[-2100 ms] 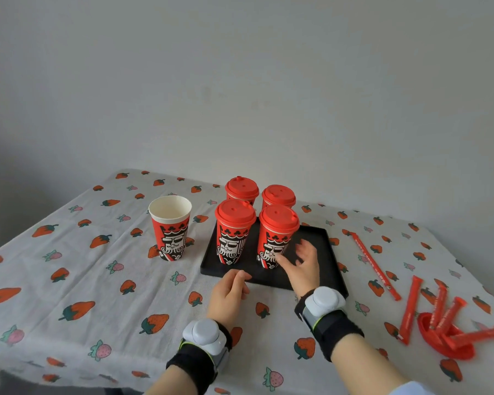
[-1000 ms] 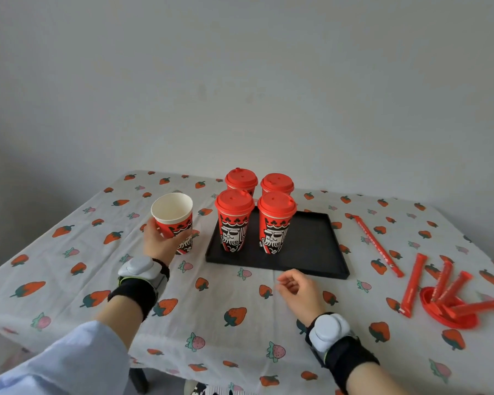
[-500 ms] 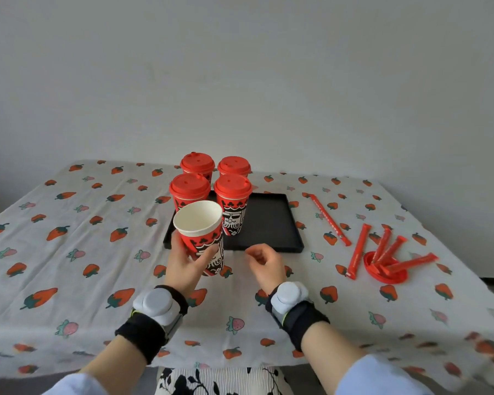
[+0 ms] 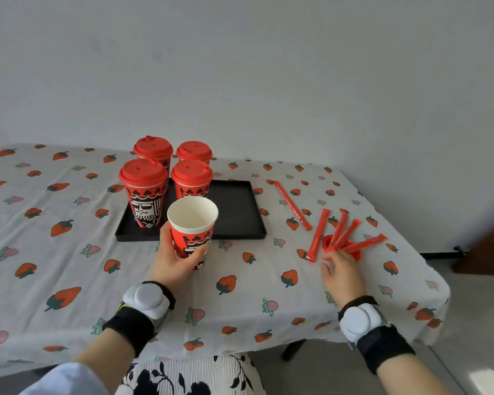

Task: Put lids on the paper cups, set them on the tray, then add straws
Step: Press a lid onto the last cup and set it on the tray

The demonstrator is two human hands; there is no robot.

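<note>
- Head view: my left hand (image 4: 175, 262) grips the one open paper cup (image 4: 192, 232) around its lower body, upright, just in front of the black tray (image 4: 241, 208), near its 6 o'clock edge.
- Four lidded cups (image 4: 143, 192) stand in a tight square on the tray's 9 o'clock half; the 3 o'clock half lies bare.
- My right hand (image 4: 341, 273) reaches out at 3 o'clock, fingers loosely spread and holding nothing that I can make out, fingertips just touching the last red lid (image 4: 355, 253).
- That lid sits on the strawberry tablecloth (image 4: 69, 266) with several wrapped red straws (image 4: 344, 233) lying across it; one more straw (image 4: 291, 205) lies apart, nearer the tray.
- As I judge it, the step in hand is fetching the lid for this fifth cup; four cups look finished, straws come later.
- To do it well, I should slide the lid out from under the straws or tip them off first, so none roll toward the table's 3 o'clock edge.
- I should pinch the lid by its rim, flat side level, and carry it over to the cup at 12 o'clock of my left wrist.
- My left hand should hold firmly but low and gently: a thin paper wall will likely buckle if squeezed while I press.
- Pressing round the whole rim, not just the centre, should seat it evenly before the cup goes on the tray's free half.
</note>
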